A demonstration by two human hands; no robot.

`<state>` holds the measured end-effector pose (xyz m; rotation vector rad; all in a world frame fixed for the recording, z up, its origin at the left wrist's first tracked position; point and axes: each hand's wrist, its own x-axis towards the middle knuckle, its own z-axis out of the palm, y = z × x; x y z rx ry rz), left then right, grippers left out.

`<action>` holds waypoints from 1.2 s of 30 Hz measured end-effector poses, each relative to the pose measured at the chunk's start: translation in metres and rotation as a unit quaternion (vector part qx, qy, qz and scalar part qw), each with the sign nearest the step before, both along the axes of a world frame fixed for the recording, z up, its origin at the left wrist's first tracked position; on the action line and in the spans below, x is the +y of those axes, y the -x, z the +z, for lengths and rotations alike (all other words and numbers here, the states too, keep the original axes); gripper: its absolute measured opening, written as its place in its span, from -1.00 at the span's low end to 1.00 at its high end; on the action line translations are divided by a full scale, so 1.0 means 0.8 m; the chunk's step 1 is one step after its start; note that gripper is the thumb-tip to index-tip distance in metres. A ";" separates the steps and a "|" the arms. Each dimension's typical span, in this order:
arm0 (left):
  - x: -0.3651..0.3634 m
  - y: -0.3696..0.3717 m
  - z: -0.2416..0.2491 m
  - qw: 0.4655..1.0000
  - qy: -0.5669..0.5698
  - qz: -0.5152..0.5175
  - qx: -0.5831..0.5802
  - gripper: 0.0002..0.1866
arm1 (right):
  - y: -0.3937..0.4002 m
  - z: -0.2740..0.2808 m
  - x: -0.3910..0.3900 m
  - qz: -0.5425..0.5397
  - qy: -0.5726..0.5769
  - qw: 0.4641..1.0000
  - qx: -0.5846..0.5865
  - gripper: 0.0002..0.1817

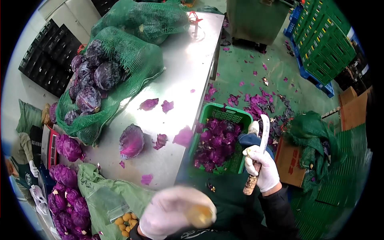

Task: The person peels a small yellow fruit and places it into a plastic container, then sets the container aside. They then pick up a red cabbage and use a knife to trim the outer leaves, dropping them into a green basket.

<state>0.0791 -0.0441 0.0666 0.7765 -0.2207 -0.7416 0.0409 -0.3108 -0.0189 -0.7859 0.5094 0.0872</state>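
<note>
My right hand, in a white glove, is closed around the handle of a knife, its blade pointing up. The handle's worn brown end sticks out below my fingers. My left hand, gloved too and smeared by motion, is low in front of me, curled against a yellow-brown round thing whose kind I cannot tell. On the steel table ahead lies a single purple cabbage with loose leaves around it. Beside the table, a green crate holds purple cabbage leaves.
Green net sacks of cabbages cover the table's far left. Peeled cabbages are heaped at the left near several small yellow-brown round things. Leaf scraps litter the floor; a cardboard box stands right. A person is at far left.
</note>
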 end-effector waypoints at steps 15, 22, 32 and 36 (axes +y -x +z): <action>-0.033 0.013 0.014 0.971 0.217 -0.074 -0.072 -0.65 | -0.009 -0.024 0.015 0.024 -0.035 0.999 0.000 -0.84; -0.035 0.025 0.008 0.962 0.249 -0.017 -0.110 -0.71 | -0.003 -0.020 0.022 0.025 -0.038 0.999 0.001 -0.84; -0.024 0.035 0.028 0.978 0.164 0.007 -0.131 -0.82 | -0.001 -0.021 0.027 0.024 -0.039 0.999 0.009 -0.83; -0.026 0.037 0.022 0.985 0.120 0.074 -0.104 -0.84 | 0.001 -0.024 0.025 0.008 -0.022 1.000 0.021 -0.82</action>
